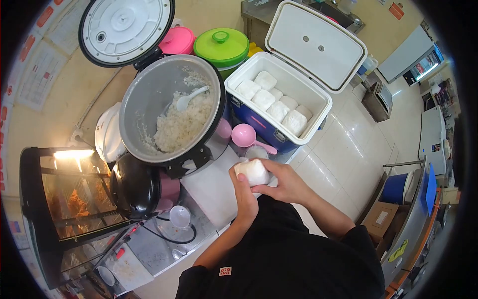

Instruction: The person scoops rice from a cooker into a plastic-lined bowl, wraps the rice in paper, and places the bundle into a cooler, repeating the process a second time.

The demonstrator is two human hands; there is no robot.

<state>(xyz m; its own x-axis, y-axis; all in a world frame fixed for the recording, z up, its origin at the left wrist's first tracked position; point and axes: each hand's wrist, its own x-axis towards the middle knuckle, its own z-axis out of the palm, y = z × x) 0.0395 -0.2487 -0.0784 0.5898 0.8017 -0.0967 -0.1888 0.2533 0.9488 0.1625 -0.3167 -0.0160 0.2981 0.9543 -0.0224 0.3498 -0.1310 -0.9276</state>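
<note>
Both hands are closed around a white wrapped rice pack (253,173), held in front of my body. My left hand (243,193) supports it from the left and below, its thumb on the pack's front. My right hand (280,180) grips its right side, fingers over the top and thumb underneath. Beyond them, a blue and white cooler (238,78) stands with its lid raised, holding several similar white packs (264,99). To the left, a large rice cooker (137,107) is uncovered, with cooked rice (179,124) and a white rice paddle (191,98) inside.
A pink dipper (244,135) lies between cooker and cooler. A white board (211,192) covers part of the counter. At left stand a black-lidded pot (134,187) and a lit food warmer (74,199). Green-lidded (221,45) and pink-lidded (178,41) containers stand behind.
</note>
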